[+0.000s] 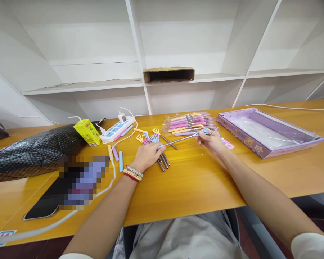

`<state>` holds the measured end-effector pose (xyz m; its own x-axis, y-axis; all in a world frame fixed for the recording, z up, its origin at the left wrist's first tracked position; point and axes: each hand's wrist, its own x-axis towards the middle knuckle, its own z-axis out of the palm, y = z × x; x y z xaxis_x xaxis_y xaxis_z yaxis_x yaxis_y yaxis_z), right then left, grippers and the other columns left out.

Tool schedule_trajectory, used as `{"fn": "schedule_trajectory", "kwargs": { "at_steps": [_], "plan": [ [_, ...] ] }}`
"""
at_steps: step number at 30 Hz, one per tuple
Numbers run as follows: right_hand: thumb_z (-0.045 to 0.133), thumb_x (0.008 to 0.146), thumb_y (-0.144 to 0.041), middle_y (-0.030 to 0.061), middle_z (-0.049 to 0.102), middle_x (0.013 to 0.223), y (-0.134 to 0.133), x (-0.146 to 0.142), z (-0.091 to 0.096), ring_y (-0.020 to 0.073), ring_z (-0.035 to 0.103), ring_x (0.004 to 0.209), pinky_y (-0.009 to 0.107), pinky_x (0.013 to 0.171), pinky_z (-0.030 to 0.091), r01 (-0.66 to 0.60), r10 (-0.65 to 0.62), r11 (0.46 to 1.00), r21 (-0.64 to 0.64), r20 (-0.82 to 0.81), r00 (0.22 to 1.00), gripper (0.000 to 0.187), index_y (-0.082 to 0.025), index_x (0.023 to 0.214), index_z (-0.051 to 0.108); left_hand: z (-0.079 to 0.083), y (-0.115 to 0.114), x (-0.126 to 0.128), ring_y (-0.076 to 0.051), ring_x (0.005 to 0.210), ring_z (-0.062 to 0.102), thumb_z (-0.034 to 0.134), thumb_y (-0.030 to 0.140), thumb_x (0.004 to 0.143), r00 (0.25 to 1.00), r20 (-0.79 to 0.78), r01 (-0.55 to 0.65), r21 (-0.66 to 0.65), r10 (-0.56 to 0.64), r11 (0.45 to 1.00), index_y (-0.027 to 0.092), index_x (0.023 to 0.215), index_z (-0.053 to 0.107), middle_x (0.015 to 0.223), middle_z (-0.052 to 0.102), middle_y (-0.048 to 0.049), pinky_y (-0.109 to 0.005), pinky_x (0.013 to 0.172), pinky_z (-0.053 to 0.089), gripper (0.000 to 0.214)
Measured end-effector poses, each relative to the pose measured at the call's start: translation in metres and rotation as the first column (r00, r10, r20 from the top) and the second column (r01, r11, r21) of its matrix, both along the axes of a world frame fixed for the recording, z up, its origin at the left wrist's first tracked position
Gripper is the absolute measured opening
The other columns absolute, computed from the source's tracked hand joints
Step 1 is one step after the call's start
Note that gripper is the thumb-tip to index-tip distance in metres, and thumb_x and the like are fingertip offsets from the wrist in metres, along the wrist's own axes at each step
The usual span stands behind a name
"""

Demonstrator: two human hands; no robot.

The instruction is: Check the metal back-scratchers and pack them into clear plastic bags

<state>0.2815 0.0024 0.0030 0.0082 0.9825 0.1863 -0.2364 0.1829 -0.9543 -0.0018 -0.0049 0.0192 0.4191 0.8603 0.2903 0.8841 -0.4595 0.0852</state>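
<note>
A telescopic back scratcher [179, 139] with a metal rod stretches between my two hands. My right hand [211, 141] is closed around its blue claw head. At the other end, the fingers of my left hand [149, 154] pinch a light-blue end piece. Beneath and beside my left hand lie several claw-headed rods [162, 163] in blue, yellow and pink, partly hidden by it. Loose coloured handle tubes [121, 161] rest to the left of that hand. Beyond my right hand is a pile of bagged back scratchers [190, 122].
At the right stands an open purple box [259, 144] with clear plastic inside. To the left are a power strip [116, 129], a yellow drink carton [88, 132], a black wrapped bundle [40, 151] and a phone [47, 196]. A white cable [113, 172] crosses the table.
</note>
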Motion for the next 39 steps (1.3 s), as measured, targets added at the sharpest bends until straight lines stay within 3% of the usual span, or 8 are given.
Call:
{"fn": "schedule_trajectory", "kwargs": {
  "at_steps": [11, 17, 21, 25, 29, 33, 39],
  "plan": [
    [0.071, 0.065, -0.043, 0.0048, 0.063, 0.064, 0.001, 0.002, -0.001, 0.0094, 0.050, 0.046, 0.023, 0.040, 0.036, 0.014, -0.014, 1.000, 0.006, 0.141, 0.990, 0.032, -0.013, 0.067, 0.060, -0.004, 0.003, -0.001, -0.018, 0.090, 0.060, 0.032, 0.049, 0.088, 1.000, 0.010, 0.004, 0.022, -0.004, 1.000, 0.027, 0.101, 0.061, 0.097, 0.066, -0.0021, -0.027, 0.070, 0.041, 0.038],
    [0.070, 0.063, -0.042, -0.0005, 0.061, 0.061, 0.002, -0.001, 0.000, 0.0096, 0.049, 0.042, 0.021, 0.037, 0.034, 0.114, -0.123, 0.991, 0.076, 0.137, 0.983, 0.035, -0.019, 0.085, 0.055, -0.006, 0.003, -0.001, -0.019, 0.089, 0.061, 0.039, 0.048, 0.086, 0.999, 0.052, 0.009, 0.086, -0.013, 0.996, 0.028, 0.109, 0.057, 0.099, 0.067, -0.0019, -0.029, 0.073, 0.043, 0.036],
    [0.072, 0.060, -0.040, -0.0017, 0.056, 0.053, 0.004, 0.004, 0.000, 0.0083, 0.045, 0.040, 0.021, 0.038, 0.033, 0.155, -0.173, 0.984, 0.084, 0.315, 0.933, 0.031, -0.017, 0.071, 0.054, -0.004, 0.005, -0.007, -0.018, 0.088, 0.060, 0.045, 0.035, 0.085, 0.989, 0.094, 0.101, 0.104, -0.111, 0.989, 0.023, 0.101, 0.060, 0.099, 0.065, -0.0035, -0.029, 0.076, 0.044, 0.025],
    [0.069, 0.063, -0.040, -0.0028, 0.052, 0.050, 0.008, 0.009, -0.006, 0.0089, 0.046, 0.042, 0.022, 0.042, 0.034, 0.147, -0.180, 0.983, 0.107, 0.457, 0.871, 0.030, -0.016, 0.073, 0.055, -0.004, 0.009, -0.012, -0.016, 0.086, 0.058, 0.045, 0.025, 0.084, 0.974, 0.137, 0.165, 0.130, -0.183, 0.978, 0.019, 0.095, 0.062, 0.096, 0.062, -0.0052, -0.028, 0.080, 0.044, 0.021],
    [0.066, 0.065, -0.042, -0.0029, 0.052, 0.050, 0.011, 0.010, -0.011, 0.0097, 0.047, 0.044, 0.022, 0.044, 0.035, 0.148, -0.187, 0.982, 0.119, 0.497, 0.847, 0.030, -0.017, 0.077, 0.054, -0.005, 0.011, -0.014, -0.016, 0.083, 0.057, 0.047, 0.033, 0.085, 0.983, 0.103, 0.136, 0.131, -0.150, 0.982, 0.020, 0.091, 0.064, 0.091, 0.063, -0.0049, -0.028, 0.076, 0.044, 0.023],
    [0.064, 0.066, -0.043, -0.0028, 0.052, 0.052, 0.010, 0.009, -0.010, 0.0098, 0.047, 0.044, 0.023, 0.044, 0.036, 0.156, -0.197, 0.980, 0.123, 0.493, 0.847, 0.030, -0.017, 0.076, 0.054, -0.001, 0.009, -0.016, -0.017, 0.086, 0.058, 0.042, 0.042, 0.087, 0.995, 0.056, 0.077, 0.123, -0.084, 0.989, 0.025, 0.100, 0.065, 0.092, 0.064, -0.0037, -0.027, 0.072, 0.042, 0.031],
    [0.065, 0.062, -0.041, -0.0018, 0.054, 0.051, 0.011, 0.011, -0.010, 0.0106, 0.048, 0.043, 0.023, 0.043, 0.035, 0.163, -0.177, 0.984, 0.073, 0.503, 0.846, 0.030, -0.016, 0.077, 0.056, 0.000, 0.007, -0.016, -0.016, 0.090, 0.059, 0.039, 0.044, 0.088, 0.992, 0.026, 0.118, 0.072, -0.120, 0.990, 0.028, 0.106, 0.063, 0.096, 0.066, -0.0026, -0.025, 0.071, 0.040, 0.034]
  ]
}}
